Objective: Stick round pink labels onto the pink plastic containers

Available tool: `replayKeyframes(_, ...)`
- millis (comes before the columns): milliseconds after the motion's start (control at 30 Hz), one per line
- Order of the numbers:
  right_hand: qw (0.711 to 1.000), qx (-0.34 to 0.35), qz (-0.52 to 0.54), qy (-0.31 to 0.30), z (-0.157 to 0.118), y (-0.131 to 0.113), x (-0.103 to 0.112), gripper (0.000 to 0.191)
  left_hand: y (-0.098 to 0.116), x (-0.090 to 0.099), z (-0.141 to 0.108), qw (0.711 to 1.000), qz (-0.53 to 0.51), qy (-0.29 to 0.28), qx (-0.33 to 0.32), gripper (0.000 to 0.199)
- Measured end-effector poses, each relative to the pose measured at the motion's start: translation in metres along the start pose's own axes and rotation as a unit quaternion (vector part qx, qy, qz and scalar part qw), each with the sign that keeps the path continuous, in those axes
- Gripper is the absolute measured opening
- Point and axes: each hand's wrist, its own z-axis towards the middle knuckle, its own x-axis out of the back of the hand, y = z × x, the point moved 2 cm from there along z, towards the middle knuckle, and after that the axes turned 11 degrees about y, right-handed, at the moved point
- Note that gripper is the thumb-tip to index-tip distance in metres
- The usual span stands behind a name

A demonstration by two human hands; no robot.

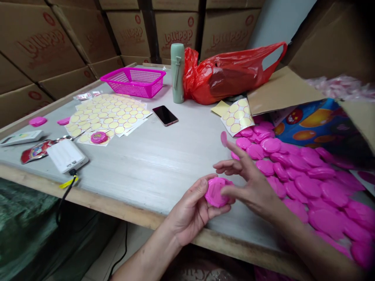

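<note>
The left hand [190, 218] steadies a pink round case [213, 192] between its fingers; the right hand [256, 191], fingers spread, apparently needs care with the pink disc [224, 138] at one fingertip.

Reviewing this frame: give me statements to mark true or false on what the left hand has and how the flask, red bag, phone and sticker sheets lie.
1. The left hand holds a pink disc. True.
2. The green flask stands upright next to the red bag. True.
3. The red bag lies to the left of the flask. False: it is on the flask's right; the pink basket is on its left.
4. The phone lies to the right of the spread-out sticker sheets. True.
5. The phone's screen is lit. False: it is dark.
6. Nothing rests on those sheets. False: another pink disc sits on one.
</note>
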Motion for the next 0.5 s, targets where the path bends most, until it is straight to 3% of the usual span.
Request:
replayKeyframes(67,0.993,0.043,-0.072,-0.081,-0.003,0.004,0.001,0.120,0.001,0.001,0.000,1.000,-0.009,0.013,-0.006,0.029)
replayKeyframes(133,0.978,0.079,-0.127,-0.147,-0.006,0.007,0.003,0.130,0.002,0.002,0.000,1.000,-0.012,0.020,-0.007,0.028)
replayKeyframes(200,0.966,0.112,-0.154,-0.174,-0.009,0.007,0.004,0.138,0.002,0.003,0.000,1.000,-0.017,0.019,-0.012,0.029)
replayKeyframes(400,0.995,0.051,-0.063,-0.062,-0.008,0.001,-0.012,0.130,-0.004,0.003,-0.001,1.000,0.012,0.014,-0.002,0.029)
replayKeyframes(500,0.999,-0.036,0.018,-0.028,0.000,0.002,-0.012,0.112,-0.005,0.003,-0.001,0.999,0.038,0.008,0.003,0.035)
